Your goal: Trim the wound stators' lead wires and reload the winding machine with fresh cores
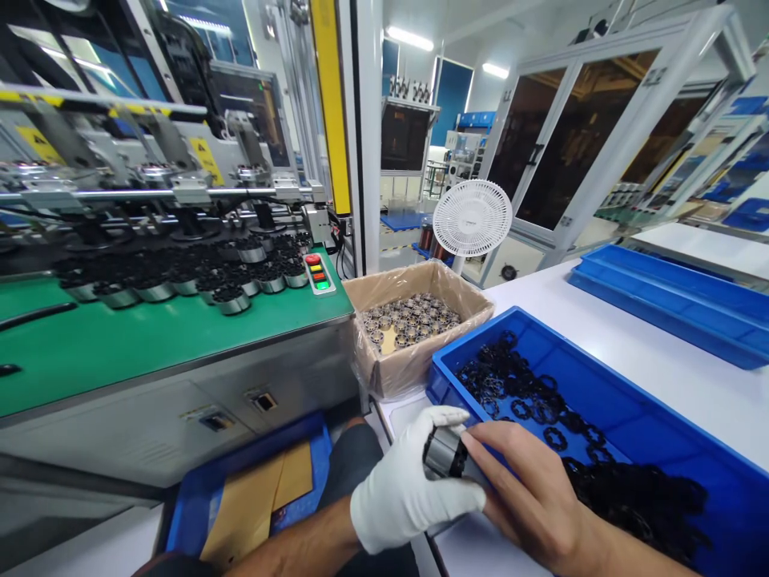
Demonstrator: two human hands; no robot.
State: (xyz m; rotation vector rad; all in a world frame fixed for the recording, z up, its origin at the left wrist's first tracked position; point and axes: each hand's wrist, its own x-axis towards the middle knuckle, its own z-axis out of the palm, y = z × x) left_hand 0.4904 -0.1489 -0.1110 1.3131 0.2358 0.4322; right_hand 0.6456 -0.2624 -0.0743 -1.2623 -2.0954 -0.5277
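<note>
My left hand, in a white glove, is closed around a short grey metal cylinder with a black ring on its end. My bare right hand wraps over the same part from the right, fingers curled on it. Both hands meet at the near corner of a blue tray that holds several black toothed plastic rings. Beyond the tray stands an open cardboard box, lined with plastic and filled with several small metal cores.
A green-topped machine bench at left carries rows of ringed cores under tooling heads, with a button panel at its corner. A second blue tray lies on the white table. A white fan stands behind the box. A blue bin with brown paper sits low by my knee.
</note>
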